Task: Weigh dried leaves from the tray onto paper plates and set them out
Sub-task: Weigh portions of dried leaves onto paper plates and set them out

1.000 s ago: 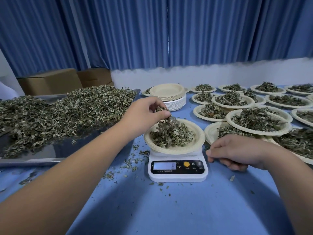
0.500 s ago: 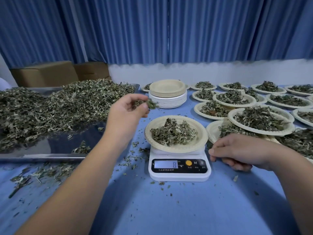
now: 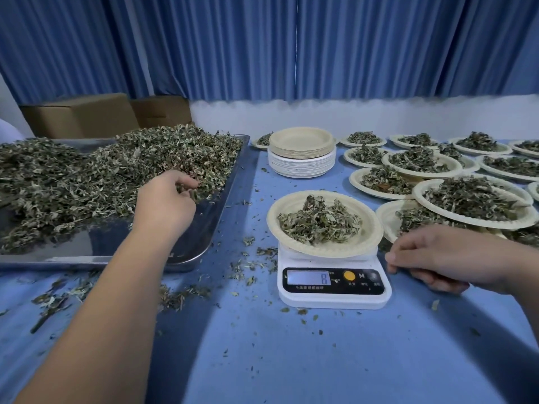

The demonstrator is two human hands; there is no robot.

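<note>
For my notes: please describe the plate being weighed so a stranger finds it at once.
Find the white digital scale in the middle of the blue table. The paper plate sits on it, holding a small leaf heap. Only it rests on the scale; the other filled plates lie to its right.

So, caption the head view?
Left hand grips dried leaves in the tray; loaded plate sits on the scale, right hand beside it.

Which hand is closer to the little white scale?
Right. The right hand sits just beside the scale; the left hand is off among the dried leaves in the tray.
</note>
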